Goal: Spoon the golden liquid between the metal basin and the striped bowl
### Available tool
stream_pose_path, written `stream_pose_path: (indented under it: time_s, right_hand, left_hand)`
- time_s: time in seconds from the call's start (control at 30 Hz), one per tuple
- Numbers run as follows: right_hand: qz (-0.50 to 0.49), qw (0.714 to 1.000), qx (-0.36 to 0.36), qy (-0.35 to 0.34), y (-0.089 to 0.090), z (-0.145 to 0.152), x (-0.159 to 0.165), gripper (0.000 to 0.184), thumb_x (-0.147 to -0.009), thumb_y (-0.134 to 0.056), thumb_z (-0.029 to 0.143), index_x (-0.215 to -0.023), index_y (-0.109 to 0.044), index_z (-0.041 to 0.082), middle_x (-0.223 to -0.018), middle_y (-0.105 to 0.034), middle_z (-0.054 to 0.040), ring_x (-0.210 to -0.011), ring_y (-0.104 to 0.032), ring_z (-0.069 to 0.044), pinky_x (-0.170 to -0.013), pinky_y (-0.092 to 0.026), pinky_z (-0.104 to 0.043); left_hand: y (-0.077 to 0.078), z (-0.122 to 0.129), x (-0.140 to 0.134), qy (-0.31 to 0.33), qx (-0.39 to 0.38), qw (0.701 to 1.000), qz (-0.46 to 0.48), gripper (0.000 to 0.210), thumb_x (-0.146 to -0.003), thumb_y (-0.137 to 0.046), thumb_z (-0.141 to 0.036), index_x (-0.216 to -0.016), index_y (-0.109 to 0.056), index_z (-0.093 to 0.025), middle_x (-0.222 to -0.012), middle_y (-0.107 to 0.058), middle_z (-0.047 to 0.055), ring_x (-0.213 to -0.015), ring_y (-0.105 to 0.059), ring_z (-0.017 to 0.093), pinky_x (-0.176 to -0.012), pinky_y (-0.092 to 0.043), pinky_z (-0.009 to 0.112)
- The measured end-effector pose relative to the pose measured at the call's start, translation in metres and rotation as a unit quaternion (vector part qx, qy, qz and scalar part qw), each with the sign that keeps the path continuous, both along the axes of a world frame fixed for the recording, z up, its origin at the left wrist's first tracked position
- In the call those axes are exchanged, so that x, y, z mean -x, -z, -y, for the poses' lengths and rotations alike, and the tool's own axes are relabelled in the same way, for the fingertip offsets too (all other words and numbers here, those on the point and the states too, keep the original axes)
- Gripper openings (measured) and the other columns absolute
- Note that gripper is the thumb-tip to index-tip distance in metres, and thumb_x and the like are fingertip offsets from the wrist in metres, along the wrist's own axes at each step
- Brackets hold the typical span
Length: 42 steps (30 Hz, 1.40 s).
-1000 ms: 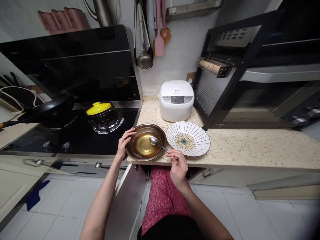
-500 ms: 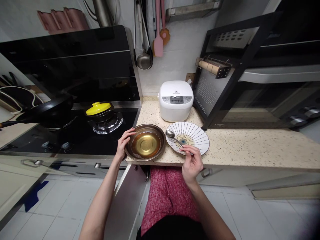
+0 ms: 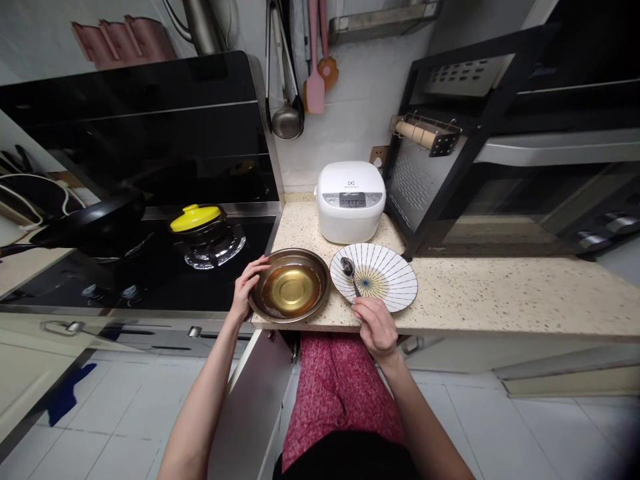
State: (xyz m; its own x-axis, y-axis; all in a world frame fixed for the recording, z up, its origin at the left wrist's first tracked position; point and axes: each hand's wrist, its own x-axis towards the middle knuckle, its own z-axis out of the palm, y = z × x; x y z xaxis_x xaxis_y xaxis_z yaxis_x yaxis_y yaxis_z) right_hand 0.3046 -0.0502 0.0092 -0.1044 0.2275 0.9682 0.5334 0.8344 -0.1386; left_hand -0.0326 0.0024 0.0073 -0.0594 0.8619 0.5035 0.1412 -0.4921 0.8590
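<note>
Left hand (image 3: 245, 288) touches bowl (image 3: 324, 283), right hand (image 3: 379, 327) holds spoon (image 3: 348, 268) over plate (image 3: 393, 279)

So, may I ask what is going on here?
A person is at the kitchen counter. Their left hand is on the rim of a metal bowl holding liquid. Their right hand holds a metal spoon by the handle, its head over the striped plate beside the bowl; whether it touches the plate is hard to tell.

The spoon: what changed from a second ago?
The right hand has carried the metal spoon rightward, from over the metal bowl to over the striped plate, without letting go. The left hand stays on the bowl's rim; bowl and plate look unmoved.
</note>
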Motion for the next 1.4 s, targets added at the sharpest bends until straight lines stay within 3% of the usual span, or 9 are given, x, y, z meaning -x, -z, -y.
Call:
stream_pose_path:
  time_s: [0.2,0.37,0.67,1.4]
  right_hand:
    - [-0.057,0.998,0.007,0.008,-0.004,0.004,0.005,0.03,-0.097,-0.057,0.004,-0.117,-0.07,0.021,-0.095,-0.077,-0.0081,-0.089,-0.074,-0.021,-0.072,-0.062,-0.037]
    - [-0.192,0.977,0.094,0.001,-0.008,0.016,0.023,0.022,-0.101,-0.053,0.009,-0.106,-0.069,0.024,-0.093,-0.073,-0.0053,-0.089,-0.073,-0.02,-0.077,-0.062,-0.037]
    - [-0.166,0.969,0.166,-0.072,-0.007,0.023,0.058,0.019,-0.102,-0.053,0.012,-0.097,-0.068,0.022,-0.089,-0.073,-0.0041,-0.085,-0.072,-0.018,-0.076,-0.061,-0.033]
    - [-0.171,0.947,0.255,-0.09,0.008,0.011,0.075,0.02,-0.103,-0.053,0.017,-0.092,-0.069,0.022,-0.089,-0.073,-0.0049,-0.085,-0.071,-0.018,-0.074,-0.059,-0.032]
  left_hand:
    - [0.0,0.0,-0.001,0.001,-0.005,1.0,0.003,0.031,-0.094,-0.06,-0.036,-0.109,-0.083,-0.02,-0.142,-0.068,0.012,-0.147,-0.05,0.037,-0.129,-0.028,0.058]
    - [0.001,0.0,0.0,-0.001,-0.006,1.0,0.0,0.031,-0.094,-0.06,-0.035,-0.108,-0.083,-0.02,-0.141,-0.068,0.012,-0.146,-0.051,0.037,-0.129,-0.029,0.057]
    - [0.0,0.0,0.0,0.0,-0.004,1.0,-0.003,0.032,-0.094,-0.061,-0.039,-0.108,-0.083,-0.02,-0.142,-0.068,0.012,-0.147,-0.051,0.037,-0.129,-0.029,0.058]
    - [-0.001,0.001,0.0,-0.001,0.001,1.0,-0.007,0.032,-0.094,-0.061,-0.041,-0.108,-0.082,-0.02,-0.142,-0.068,0.012,-0.148,-0.05,0.038,-0.13,-0.029,0.058]
